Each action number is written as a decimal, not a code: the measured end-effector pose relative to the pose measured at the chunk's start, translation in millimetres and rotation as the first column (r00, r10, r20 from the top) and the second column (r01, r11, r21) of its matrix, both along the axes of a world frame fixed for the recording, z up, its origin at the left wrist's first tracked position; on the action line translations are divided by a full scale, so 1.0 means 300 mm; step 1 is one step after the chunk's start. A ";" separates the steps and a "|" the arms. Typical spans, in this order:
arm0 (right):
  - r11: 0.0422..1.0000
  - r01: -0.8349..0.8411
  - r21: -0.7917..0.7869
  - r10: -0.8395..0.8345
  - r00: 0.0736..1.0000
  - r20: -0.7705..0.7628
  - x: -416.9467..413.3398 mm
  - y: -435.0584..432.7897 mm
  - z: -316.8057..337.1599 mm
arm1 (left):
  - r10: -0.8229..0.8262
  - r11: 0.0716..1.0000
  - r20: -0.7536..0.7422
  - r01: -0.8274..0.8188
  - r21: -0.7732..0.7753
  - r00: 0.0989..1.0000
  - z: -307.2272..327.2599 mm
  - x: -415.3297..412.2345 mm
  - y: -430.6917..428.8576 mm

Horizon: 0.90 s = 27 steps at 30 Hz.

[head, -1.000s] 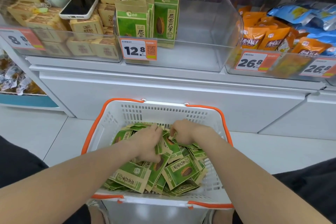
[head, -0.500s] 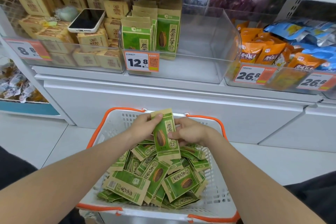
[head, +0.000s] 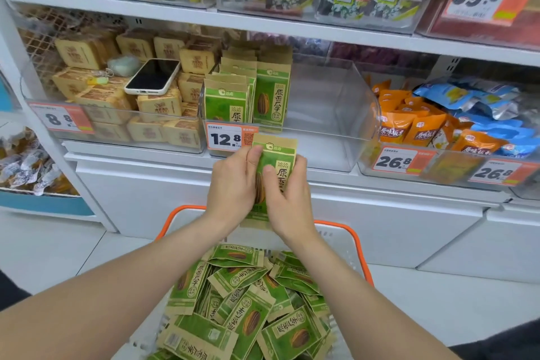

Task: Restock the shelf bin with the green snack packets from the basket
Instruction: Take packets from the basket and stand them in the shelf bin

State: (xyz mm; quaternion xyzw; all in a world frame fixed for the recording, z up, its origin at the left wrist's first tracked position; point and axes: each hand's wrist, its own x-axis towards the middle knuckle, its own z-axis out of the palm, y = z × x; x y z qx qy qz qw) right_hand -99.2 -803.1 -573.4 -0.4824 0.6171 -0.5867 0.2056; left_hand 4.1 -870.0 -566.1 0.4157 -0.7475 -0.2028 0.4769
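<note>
Early in the restock: one packet up, a heap left.

Grips a single green sunflower-seed packet (head: 278, 155) upright between the left hand (head: 233, 181) and the right hand (head: 287, 199), fingers and thumbs curled round its side edges, just in front of the 12.8 price tag (head: 223, 139) and at the front lip of the clear shelf bin (head: 361, 105) — not yet inside. Shows only a couple of short rows of standing packets (head: 248, 96) at the bin's left end, with most of its floor bare to the right. Leaves a deep jumble of loose green packets (head: 248, 301) lying in the orange-rimmed basket (head: 344, 229) below the forearms. Judging from that, barely begun — this packet to slot in beside the standing rows, then many more lifts from the basket.
</note>
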 end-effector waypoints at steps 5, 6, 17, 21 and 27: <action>0.995 -0.015 -0.096 0.013 1.000 -0.024 -0.034 -0.055 0.140 | 0.013 0.998 -0.026 -0.015 -0.066 1.000 0.120 0.004 -0.061; 0.991 0.027 -0.129 -0.030 0.999 -0.022 -0.046 -0.067 0.168 | 0.016 0.996 -0.010 -0.017 -0.089 1.000 0.134 0.009 -0.074; 0.979 0.203 -0.005 -0.196 0.953 0.232 -0.183 -0.316 0.364 | 0.289 0.941 0.349 -0.199 -0.273 0.891 0.266 0.025 -0.164; 0.987 0.155 -0.039 -0.145 0.973 0.182 -0.175 -0.356 0.395 | 0.307 0.944 0.445 -0.209 -0.256 0.842 0.288 0.035 -0.204; 0.977 0.152 0.151 -0.141 0.987 -0.081 -0.177 -0.428 0.347 | 0.258 0.960 0.571 -0.140 -0.243 0.779 0.281 0.049 -0.259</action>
